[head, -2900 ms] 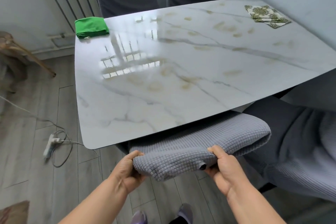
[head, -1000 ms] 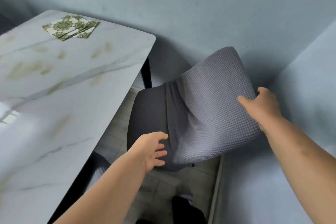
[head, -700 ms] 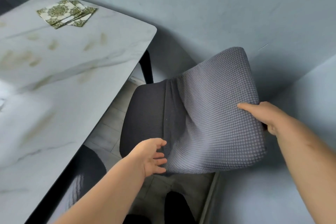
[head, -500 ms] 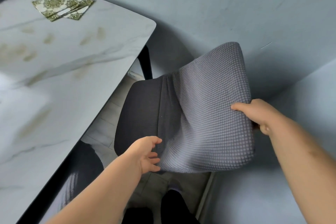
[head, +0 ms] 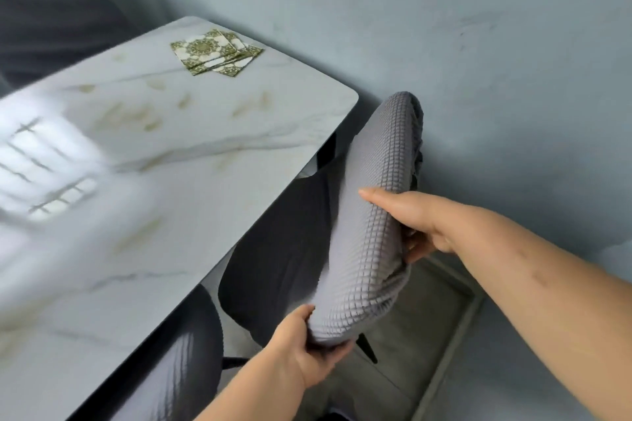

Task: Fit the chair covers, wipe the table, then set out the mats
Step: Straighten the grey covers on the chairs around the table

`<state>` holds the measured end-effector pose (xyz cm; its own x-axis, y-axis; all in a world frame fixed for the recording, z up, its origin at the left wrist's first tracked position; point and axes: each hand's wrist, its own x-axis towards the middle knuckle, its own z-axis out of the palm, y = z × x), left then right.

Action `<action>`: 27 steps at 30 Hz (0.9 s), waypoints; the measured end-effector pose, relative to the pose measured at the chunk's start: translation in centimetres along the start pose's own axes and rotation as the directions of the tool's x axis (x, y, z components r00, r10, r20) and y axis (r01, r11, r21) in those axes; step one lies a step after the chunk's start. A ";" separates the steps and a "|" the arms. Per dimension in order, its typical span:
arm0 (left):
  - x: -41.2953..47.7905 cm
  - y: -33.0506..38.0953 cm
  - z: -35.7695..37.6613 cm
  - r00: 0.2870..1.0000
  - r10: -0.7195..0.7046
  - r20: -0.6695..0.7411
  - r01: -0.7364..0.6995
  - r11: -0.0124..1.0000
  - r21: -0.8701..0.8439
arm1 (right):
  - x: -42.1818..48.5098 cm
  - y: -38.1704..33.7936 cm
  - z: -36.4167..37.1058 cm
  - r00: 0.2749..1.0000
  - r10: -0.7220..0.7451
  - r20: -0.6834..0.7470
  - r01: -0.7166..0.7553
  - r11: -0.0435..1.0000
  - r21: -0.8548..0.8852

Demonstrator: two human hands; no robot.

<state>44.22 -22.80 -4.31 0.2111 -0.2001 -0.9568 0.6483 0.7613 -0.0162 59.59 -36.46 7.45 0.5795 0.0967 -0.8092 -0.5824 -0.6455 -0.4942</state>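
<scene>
A grey waffle-textured chair cover [head: 376,208] is pulled over the back of a dark chair [head: 284,249] beside the table's corner, with the left hand [head: 307,349] gripping its lower end and the right hand [head: 417,222] its side. The white marble table [head: 205,147] shows yellowish smears. A fanned stack of green-patterned mats [head: 215,51] lies near its far corner.

1 wide-angle camera on the person's head gives the only view, looking forward and steeply down over the table [head: 191,133] toward the wall [head: 478,61]. The table fills the left, with the mats [head: 215,51] near its far corner; the chair [head: 284,249] sits at centre between table and wall, and the floor [head: 427,318] shows lower right. The camera is near: both forearms enter from the bottom edge, with the left hand [head: 304,352] and right hand [head: 420,222] gripping the cover [head: 372,215] mid-frame.
</scene>
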 end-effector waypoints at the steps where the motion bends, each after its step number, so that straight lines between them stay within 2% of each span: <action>1: 0.0 0.3 -0.5 1.000 0.014 0.012 -0.013 0.998 -0.055 | 0.2 -0.8 0.4 0.999 0.009 0.046 -0.010 1.000 0.027; 3: -0.6 0.7 -0.3 0.999 0.035 0.010 -0.034 0.994 -0.102 | 0.6 -1.9 -0.3 0.993 0.015 0.115 -0.035 0.985 0.168; 6: -1.2 1.2 -0.7 0.999 0.029 0.026 -0.026 0.993 -0.118 | 1.9 -3.7 -1.8 0.999 -0.022 0.041 0.010 0.962 0.273; 11: -2.3 -0.2 -0.3 0.994 0.054 0.090 -0.030 0.969 -0.246 | 3.4 -4.9 -2.4 0.999 0.009 0.033 -0.014 0.987 0.163; 16: -2.8 -0.8 0.9 0.977 0.056 0.204 0.030 0.918 -0.395 | 3.1 -5.5 -2.5 0.998 -0.051 -0.021 0.052 0.998 0.046; 21: -3.0 -0.2 0.2 0.976 0.108 0.187 -0.019 0.906 -0.423 | 3.4 -5.3 -2.2 0.995 -0.097 -0.020 0.098 0.994 0.043; 27: -3.5 2.0 -1.9 0.965 0.230 0.124 -0.151 0.879 -0.453 | 2.7 -7.0 -0.5 0.988 -0.155 -0.002 0.155 0.984 0.093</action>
<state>43.39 -19.44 -1.58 0.4436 -0.0948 -0.8912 0.2064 0.9785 -0.0013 65.50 -32.00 8.91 0.6639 0.1941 -0.7222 -0.5363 -0.5494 -0.6407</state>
